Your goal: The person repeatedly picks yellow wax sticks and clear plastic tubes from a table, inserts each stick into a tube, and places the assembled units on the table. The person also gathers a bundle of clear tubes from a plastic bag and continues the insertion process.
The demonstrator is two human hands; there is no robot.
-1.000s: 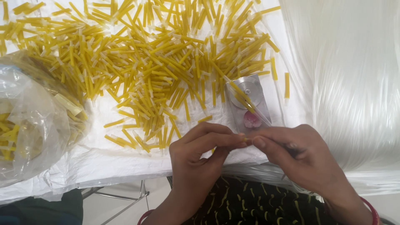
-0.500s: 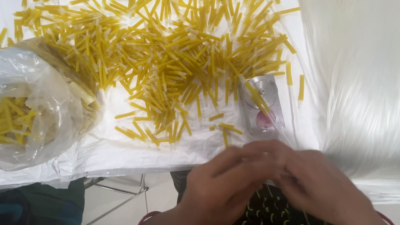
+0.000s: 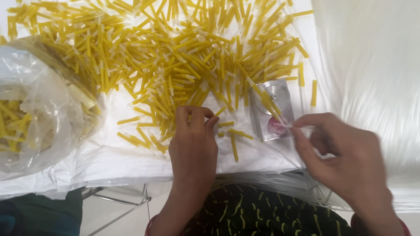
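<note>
A wide heap of short yellow tubes (image 3: pixel 175 57) with pale tips covers the white sheet (image 3: pixel 127 164) on the table. My left hand (image 3: pixel 192 140) reaches into the near edge of the heap, fingers bent down onto the tubes; whether it grips one is hidden. My right hand (image 3: pixel 341 153) is blurred at the right, pinching a thin clear piece (image 3: pixel 286 125) between thumb and forefinger, right over a small grey metal block (image 3: pixel 272 111) with a pink round spot. A few yellow tubes lie across that block.
A clear plastic bag (image 3: pixel 39 113) holding more yellow tubes sits at the left. A bundle of white translucent fibre or film (image 3: pixel 376 65) fills the right side. Below the table edge are a metal frame (image 3: pixel 122 205) and my dark patterned clothing (image 3: pixel 262 214).
My hands were together near the table's front edge. They have parted: the left moved forward into the yellow heap, the right went to the metal block.
</note>
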